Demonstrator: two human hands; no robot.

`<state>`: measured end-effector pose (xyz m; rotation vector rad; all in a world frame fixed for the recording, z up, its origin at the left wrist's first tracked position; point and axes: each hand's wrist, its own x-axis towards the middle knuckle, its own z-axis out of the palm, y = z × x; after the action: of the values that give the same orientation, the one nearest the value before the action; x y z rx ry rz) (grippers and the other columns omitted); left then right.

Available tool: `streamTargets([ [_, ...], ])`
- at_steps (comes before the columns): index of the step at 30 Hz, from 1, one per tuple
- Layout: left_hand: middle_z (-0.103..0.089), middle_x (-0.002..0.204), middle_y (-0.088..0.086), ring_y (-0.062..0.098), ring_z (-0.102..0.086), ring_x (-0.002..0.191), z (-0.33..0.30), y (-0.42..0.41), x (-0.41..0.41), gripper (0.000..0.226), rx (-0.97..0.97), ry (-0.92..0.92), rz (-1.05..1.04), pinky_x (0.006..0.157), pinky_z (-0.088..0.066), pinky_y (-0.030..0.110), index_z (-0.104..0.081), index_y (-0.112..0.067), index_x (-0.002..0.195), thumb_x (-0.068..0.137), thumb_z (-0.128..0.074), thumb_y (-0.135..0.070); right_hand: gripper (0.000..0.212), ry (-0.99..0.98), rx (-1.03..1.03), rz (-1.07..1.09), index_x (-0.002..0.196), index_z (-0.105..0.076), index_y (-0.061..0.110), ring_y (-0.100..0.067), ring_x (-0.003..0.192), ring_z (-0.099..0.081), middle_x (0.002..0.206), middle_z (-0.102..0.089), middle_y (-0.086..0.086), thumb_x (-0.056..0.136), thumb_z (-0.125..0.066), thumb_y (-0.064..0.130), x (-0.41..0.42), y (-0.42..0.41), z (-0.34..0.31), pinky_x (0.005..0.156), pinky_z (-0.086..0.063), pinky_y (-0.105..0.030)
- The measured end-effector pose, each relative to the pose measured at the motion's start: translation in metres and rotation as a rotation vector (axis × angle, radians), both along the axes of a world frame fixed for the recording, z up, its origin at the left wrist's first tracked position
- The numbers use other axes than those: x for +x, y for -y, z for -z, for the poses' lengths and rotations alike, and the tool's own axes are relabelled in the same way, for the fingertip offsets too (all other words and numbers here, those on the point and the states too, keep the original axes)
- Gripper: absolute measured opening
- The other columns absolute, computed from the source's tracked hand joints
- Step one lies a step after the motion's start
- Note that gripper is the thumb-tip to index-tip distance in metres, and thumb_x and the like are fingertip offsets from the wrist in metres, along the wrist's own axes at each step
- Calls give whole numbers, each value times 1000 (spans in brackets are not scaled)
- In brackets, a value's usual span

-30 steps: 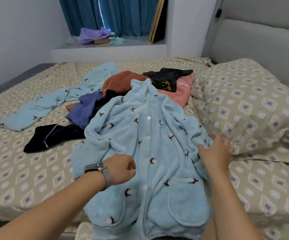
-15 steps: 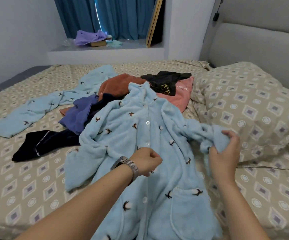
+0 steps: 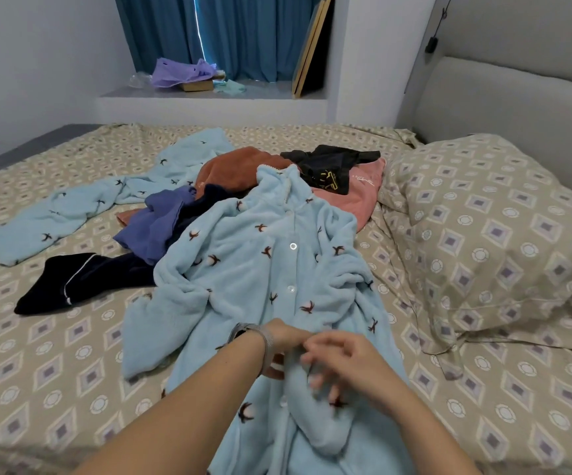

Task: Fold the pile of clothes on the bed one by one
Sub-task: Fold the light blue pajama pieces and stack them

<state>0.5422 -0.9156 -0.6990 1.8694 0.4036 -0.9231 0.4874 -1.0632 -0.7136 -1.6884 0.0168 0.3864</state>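
First fold on the blue pyjama top

The pyjama top [image 3: 260, 269] lay buttoned on the bed [image 3: 55, 354]; the right hand [image 3: 342, 358], fingers loose, laid its sleeve across, the left hand [image 3: 288, 334] mostly hidden. Other sleeve next, I'd judge

Both hands [image 3: 315, 354] on blue pj top [image 3: 260, 269], bed [image 3: 38, 354].

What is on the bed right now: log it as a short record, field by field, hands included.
surface: bed with patterned sheet; pillow at right
garment in work: light blue fleece pajama top, buttoned, front up
left hand: on the top's middle, mostly hidden behind the right hand
right hand: fingers blurred, at the right sleeve laid across the front
waiting pile: blue garment, rust garment, pink garment, black garment
apart at left: matching pajama pants, dark navy garment
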Motion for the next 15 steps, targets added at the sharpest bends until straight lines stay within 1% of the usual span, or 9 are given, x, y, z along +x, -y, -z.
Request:
streamTargets([
  [2, -68, 105, 8, 19, -65, 87, 8, 2, 1, 41, -25, 16, -28, 68, -58, 33, -59, -7, 111, 76, -74, -21, 13, -124, 145, 291, 102, -64, 4, -20, 55, -64, 81, -72, -10, 94, -62, 13, 17, 14, -2, 42, -50, -25],
  [4, -65, 108, 12, 25, -64, 96, 12, 8, 0, 42, 70, 161, 0, 80, -58, 37, -57, -7, 110, 73, -71, -20, 15, -160, 100, 505, 99, -63, 4, -21, 63, -63, 88, -68, -11, 93, -63, 18, 34, 32, 2, 53, -54, -29],
  [6, -61, 109, 14, 29, -62, 98, 7, 12, 1, 55, 317, 399, 137, 87, -54, 39, -48, -5, 123, 74, -65, -23, 26, -224, 49, 527, 92, -63, 9, -21, 71, -59, 91, -65, -10, 89, -68, 33, 46, 41, 10, 66, -51, -35],
  [8, -60, 111, 15, 32, -61, 98, -10, 19, -5, 58, 540, 629, 353, 78, -50, 37, -32, -9, 133, 83, -60, -17, 38, -318, 127, 437, 89, -64, 11, -19, 71, -55, 83, -61, -7, 84, -69, 49, 54, 37, 14, 71, -49, -38],
  [9, -60, 112, 15, 34, -61, 98, -19, 23, -9, 52, 595, 701, 509, 72, -47, 37, -32, -13, 130, 86, -60, -15, 42, -340, 211, 382, 91, -66, 12, -18, 74, -57, 83, -63, -6, 83, -68, 53, 57, 33, 15, 75, -48, -38],
  [11, -59, 119, 11, 31, -60, 103, -40, 30, -20, 47, 563, 660, 823, 73, -47, 36, -39, -16, 119, 84, -69, -27, 42, -358, 394, 324, 106, -68, 13, -20, 94, -66, 99, -73, -6, 86, -66, 50, 64, 25, 14, 93, -49, -37],
  [12, -58, 123, 7, 27, -59, 105, -46, 32, -24, 54, 493, 538, 895, 78, -50, 36, -44, -16, 121, 82, -72, -40, 39, -361, 452, 322, 113, -66, 13, -22, 101, -68, 105, -73, -8, 88, -67, 42, 66, 23, 12, 97, -49, -38],
  [14, -61, 112, 4, 22, -63, 94, -51, 34, -27, 54, 273, 290, 793, 76, -56, 32, -55, -17, 119, 82, -65, -55, 29, -357, 484, 370, 113, -66, 5, -19, 90, -72, 94, -75, -10, 89, -66, 22, 71, 24, 13, 84, -56, -33],
  [15, -64, 99, 6, 22, -66, 84, -51, 33, -25, 43, 212, 301, 672, 71, -57, 32, -61, -18, 107, 86, -60, -55, 27, -363, 511, 389, 110, -65, 2, -16, 81, -71, 85, -73, -8, 86, -64, 13, 72, 25, 13, 74, -57, -28],
])
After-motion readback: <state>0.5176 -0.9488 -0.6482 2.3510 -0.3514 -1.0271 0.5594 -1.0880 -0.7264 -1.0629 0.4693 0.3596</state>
